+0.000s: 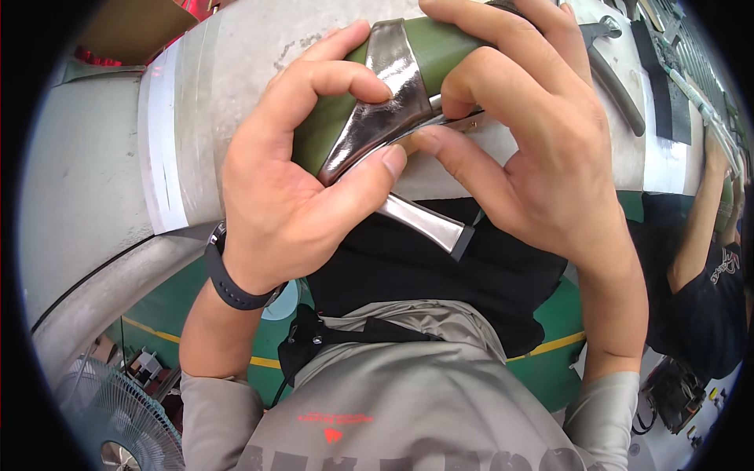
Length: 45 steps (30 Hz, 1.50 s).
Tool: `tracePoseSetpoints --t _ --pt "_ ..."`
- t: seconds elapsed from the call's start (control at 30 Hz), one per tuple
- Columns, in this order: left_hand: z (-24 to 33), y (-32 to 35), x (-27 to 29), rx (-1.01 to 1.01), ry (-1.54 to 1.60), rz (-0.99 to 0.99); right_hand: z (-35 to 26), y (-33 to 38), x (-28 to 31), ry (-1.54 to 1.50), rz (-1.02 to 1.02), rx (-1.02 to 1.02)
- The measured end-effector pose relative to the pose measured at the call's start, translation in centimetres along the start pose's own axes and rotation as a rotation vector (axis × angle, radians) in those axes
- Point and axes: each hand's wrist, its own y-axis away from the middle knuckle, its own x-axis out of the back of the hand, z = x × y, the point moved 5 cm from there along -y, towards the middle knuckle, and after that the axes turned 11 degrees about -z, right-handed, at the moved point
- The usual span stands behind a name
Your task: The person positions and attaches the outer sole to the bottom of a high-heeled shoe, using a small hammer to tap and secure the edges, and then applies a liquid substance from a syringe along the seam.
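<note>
A high-heeled shoe with a shiny dark-silver upper (393,74) lies sideways between my hands, fitted over a green shoe last (323,125). Its slim metallic heel (424,222) points down and to the right, ending in a black tip. My left hand (275,180) grips the shoe from the left, index fingertip on the silver band and thumb along the sole edge. Bent over the other end, my right hand (542,141) has its thumb and index finger close together at the sole edge. Whether anything small sits between those two fingers is hidden.
Under the shoe runs a pale, worn work surface (212,94) with white strips. A grey metal lever (616,82) lies beyond my right hand. At the right edge another person (699,275) in a dark shirt works. A fan (118,416) stands at lower left.
</note>
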Motion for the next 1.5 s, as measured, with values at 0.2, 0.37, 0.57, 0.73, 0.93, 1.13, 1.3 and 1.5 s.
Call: tracePoseSetpoints --t 0.2,0.37,0.57,0.73,0.93,1.13,1.3,1.5 --pt "0.5 -0.1 -0.8 0.089 0.069 0.061 -0.8 0.7 0.2 -0.026 0.013 -0.014" --pt "0.9 -0.4 -0.1 0.143 0.034 0.029 0.6 0.6 0.5 -0.057 0.078 0.09" --pt "0.8 -1.7 1.0 0.174 0.096 -0.155 2.3 1.5 0.8 -0.07 0.18 0.212" --pt "0.7 -3.9 0.4 0.2 0.167 -0.232 2.2 1.9 0.8 -0.088 0.155 0.202" --pt "0.7 -4.2 0.5 0.189 0.079 -0.274 1.5 1.7 0.9 -0.071 0.11 0.096" --pt "0.3 -3.9 -0.3 0.209 0.106 -0.212 1.4 1.5 0.7 -0.066 0.07 0.014" --pt "1.5 -4.3 -0.4 0.274 0.043 -0.176 0.6 1.4 1.8 -0.059 0.047 -0.038" --pt "0.7 -4.5 0.3 0.259 0.107 -0.259 2.9 0.6 2.3 -0.171 0.042 -0.051"
